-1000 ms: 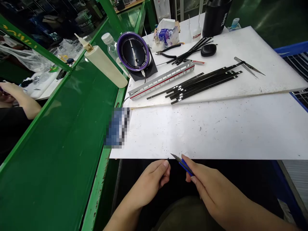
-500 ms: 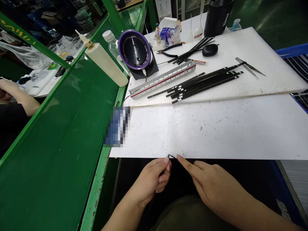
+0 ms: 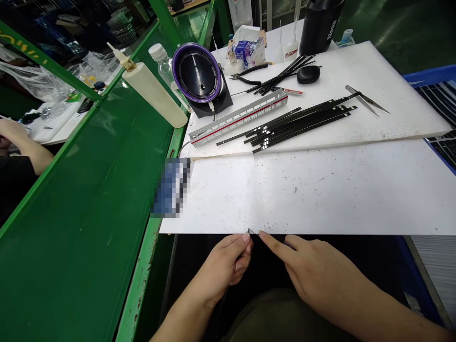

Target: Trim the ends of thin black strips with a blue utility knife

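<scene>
My left hand (image 3: 228, 266) is curled just below the near edge of the white board (image 3: 320, 190). It pinches a thin black strip (image 3: 225, 295) that runs down under the wrist. My right hand (image 3: 313, 273) lies palm down beside it, index finger stretched to the board's edge. A thin grey tip (image 3: 253, 232) pokes out between the two fingertips; it looks like the point of the tweezers, whose blue handles are hidden under the hand.
A second white board (image 3: 392, 109) farther back carries a bundle of black strips (image 3: 302, 121), a grey perforated rail (image 3: 238, 118), metal tweezers (image 3: 366, 99), pliers (image 3: 249, 73) and a purple-rimmed round device (image 3: 197, 73). A green conveyor (image 3: 89, 199) runs along the left, where another person's arm (image 3: 21, 142) rests.
My right hand turned palm down and moved up to the board's edge, hiding the blue tweezers. Its index fingertip now meets my left fingertips. My left hand barely moved.
</scene>
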Demonstrator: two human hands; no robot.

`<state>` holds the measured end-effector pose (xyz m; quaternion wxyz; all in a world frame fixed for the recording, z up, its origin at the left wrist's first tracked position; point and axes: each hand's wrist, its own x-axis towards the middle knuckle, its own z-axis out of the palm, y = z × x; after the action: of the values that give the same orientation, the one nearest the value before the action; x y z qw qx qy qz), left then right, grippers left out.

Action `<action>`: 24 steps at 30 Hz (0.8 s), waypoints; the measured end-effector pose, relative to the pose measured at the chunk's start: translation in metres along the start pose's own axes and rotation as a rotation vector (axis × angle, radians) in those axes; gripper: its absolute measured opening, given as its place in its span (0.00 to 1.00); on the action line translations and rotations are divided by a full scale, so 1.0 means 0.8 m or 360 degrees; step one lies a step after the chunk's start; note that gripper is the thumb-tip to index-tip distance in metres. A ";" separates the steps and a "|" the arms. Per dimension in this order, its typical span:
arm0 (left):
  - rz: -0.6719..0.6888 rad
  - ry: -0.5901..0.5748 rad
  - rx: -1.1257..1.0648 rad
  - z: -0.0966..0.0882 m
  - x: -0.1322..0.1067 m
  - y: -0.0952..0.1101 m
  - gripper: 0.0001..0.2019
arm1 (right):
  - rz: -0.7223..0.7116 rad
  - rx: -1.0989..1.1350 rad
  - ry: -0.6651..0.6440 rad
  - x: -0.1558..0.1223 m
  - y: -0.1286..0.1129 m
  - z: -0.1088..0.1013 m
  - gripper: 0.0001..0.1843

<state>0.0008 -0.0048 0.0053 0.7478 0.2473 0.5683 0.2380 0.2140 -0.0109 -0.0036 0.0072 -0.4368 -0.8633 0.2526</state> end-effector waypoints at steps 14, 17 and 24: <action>0.0006 0.0003 0.0003 -0.003 0.004 -0.004 0.16 | 0.0008 -0.0089 0.0026 0.001 -0.007 0.002 0.43; 0.0003 0.0010 0.0007 -0.002 0.004 -0.004 0.17 | 0.0009 -0.0162 0.0059 -0.001 -0.010 0.004 0.43; -0.0002 0.0018 0.0004 -0.003 0.002 -0.002 0.17 | 0.0034 -0.0284 0.0094 -0.006 -0.016 0.014 0.45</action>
<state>-0.0013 -0.0047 0.0021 0.7444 0.2466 0.5729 0.2384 0.2044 -0.0254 -0.0064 -0.0089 -0.4521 -0.8771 0.1618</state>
